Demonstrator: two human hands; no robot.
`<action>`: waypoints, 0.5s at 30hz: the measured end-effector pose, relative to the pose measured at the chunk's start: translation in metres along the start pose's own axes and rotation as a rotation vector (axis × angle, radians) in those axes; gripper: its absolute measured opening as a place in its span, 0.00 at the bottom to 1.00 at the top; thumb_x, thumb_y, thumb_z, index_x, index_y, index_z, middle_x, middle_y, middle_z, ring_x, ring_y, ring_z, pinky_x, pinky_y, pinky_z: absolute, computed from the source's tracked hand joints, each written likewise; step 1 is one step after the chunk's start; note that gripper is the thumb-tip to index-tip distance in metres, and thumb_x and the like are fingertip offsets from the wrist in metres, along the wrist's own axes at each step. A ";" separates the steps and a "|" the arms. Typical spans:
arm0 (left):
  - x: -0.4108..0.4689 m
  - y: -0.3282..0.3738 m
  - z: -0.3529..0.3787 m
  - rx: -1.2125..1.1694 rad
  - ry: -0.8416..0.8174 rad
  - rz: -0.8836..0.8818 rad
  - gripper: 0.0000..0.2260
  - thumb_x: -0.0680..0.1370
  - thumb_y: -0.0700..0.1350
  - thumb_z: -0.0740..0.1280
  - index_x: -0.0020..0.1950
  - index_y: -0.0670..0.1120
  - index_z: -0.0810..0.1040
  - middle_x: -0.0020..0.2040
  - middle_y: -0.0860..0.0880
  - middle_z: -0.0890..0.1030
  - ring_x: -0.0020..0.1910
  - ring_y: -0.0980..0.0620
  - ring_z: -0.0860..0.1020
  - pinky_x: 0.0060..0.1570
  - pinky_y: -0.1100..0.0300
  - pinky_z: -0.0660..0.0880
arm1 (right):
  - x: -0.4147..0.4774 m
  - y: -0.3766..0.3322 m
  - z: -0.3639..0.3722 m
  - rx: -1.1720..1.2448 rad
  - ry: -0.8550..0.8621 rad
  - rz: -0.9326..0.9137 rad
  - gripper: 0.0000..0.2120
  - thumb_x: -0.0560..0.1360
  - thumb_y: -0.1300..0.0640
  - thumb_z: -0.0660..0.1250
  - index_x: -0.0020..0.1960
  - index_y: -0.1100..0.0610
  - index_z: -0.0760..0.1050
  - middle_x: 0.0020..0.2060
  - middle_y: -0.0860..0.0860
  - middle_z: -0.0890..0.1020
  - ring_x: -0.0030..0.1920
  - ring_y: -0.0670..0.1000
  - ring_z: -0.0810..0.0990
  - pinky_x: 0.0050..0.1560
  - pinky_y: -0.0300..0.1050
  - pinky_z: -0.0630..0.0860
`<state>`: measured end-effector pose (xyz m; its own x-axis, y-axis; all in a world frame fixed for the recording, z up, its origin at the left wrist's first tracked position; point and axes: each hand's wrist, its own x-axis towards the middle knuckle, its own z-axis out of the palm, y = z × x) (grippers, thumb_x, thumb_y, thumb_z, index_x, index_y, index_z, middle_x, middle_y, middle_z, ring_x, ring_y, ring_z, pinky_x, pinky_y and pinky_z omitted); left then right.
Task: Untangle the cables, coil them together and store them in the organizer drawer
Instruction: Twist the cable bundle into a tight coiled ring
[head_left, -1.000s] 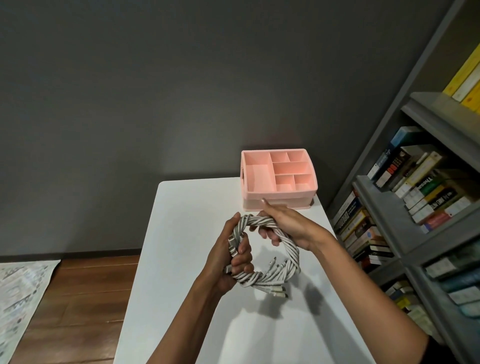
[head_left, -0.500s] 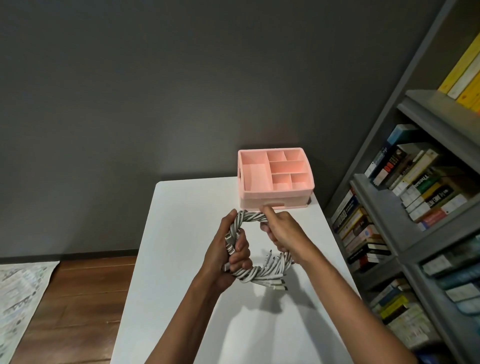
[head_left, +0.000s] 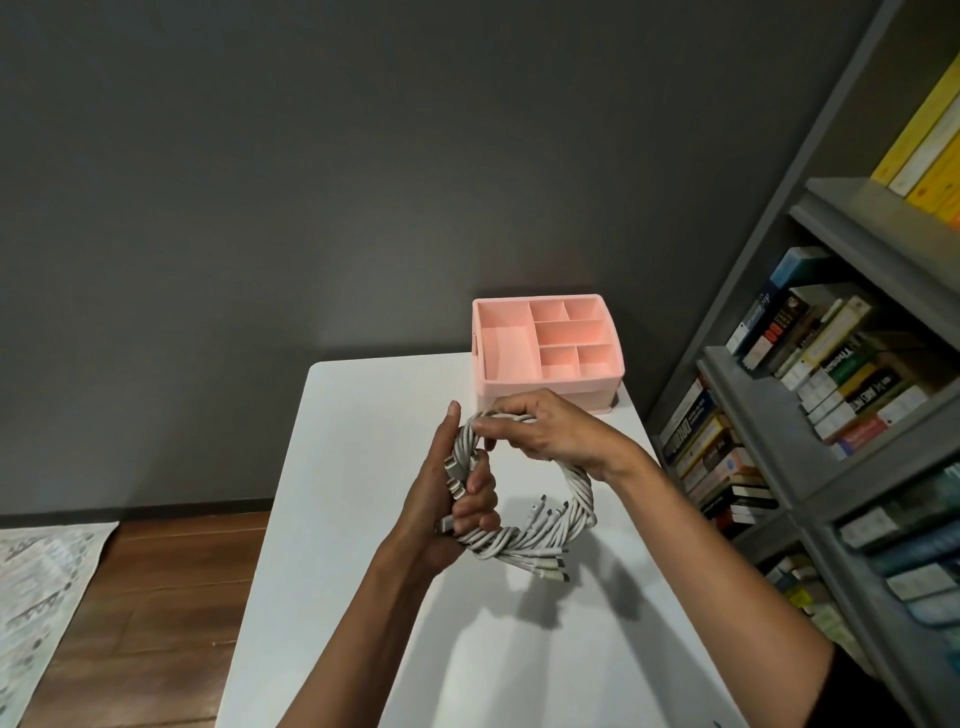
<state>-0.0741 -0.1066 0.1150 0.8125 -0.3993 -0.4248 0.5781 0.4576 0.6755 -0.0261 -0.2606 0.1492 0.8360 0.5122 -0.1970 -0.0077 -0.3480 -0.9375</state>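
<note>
Gripping cable coil (head_left: 563, 525) with curled fingers (head_left: 480, 491), left hand (head_left: 434, 501), right hand (head_left: 553, 426), book spines (head_left: 831, 364) blurred

Organizer (head_left: 545, 384) on table (head_left: 363, 467) far end; bookshelf (head_left: 810, 395) right; cable coil (head_left: 566, 525) above table.

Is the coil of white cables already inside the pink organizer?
No, the left hand and the right hand hold the coil of white cables above the table, in front of the pink organizer.
</note>
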 end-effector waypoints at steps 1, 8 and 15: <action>0.000 0.000 0.001 -0.024 0.009 0.019 0.32 0.74 0.69 0.56 0.23 0.44 0.62 0.16 0.49 0.57 0.13 0.55 0.55 0.20 0.65 0.55 | 0.002 0.000 0.002 -0.022 0.022 -0.020 0.14 0.76 0.49 0.68 0.51 0.59 0.81 0.37 0.48 0.79 0.30 0.45 0.65 0.34 0.39 0.64; 0.006 0.013 -0.005 -0.464 0.074 0.182 0.31 0.75 0.65 0.57 0.20 0.45 0.63 0.14 0.51 0.58 0.12 0.57 0.57 0.19 0.67 0.54 | -0.018 0.039 -0.002 0.380 0.285 -0.081 0.43 0.61 0.29 0.71 0.70 0.47 0.67 0.63 0.47 0.77 0.64 0.46 0.75 0.63 0.42 0.71; 0.007 0.018 0.000 -0.615 0.157 0.318 0.30 0.76 0.64 0.57 0.21 0.46 0.63 0.16 0.52 0.58 0.13 0.56 0.57 0.17 0.69 0.59 | -0.039 0.058 0.050 0.615 0.606 -0.170 0.34 0.59 0.60 0.81 0.59 0.49 0.68 0.44 0.56 0.75 0.35 0.48 0.77 0.36 0.42 0.77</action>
<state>-0.0576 -0.1013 0.1243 0.9235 -0.0736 -0.3766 0.2109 0.9172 0.3379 -0.0865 -0.2616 0.0882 0.9987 -0.0472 -0.0177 -0.0044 0.2689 -0.9632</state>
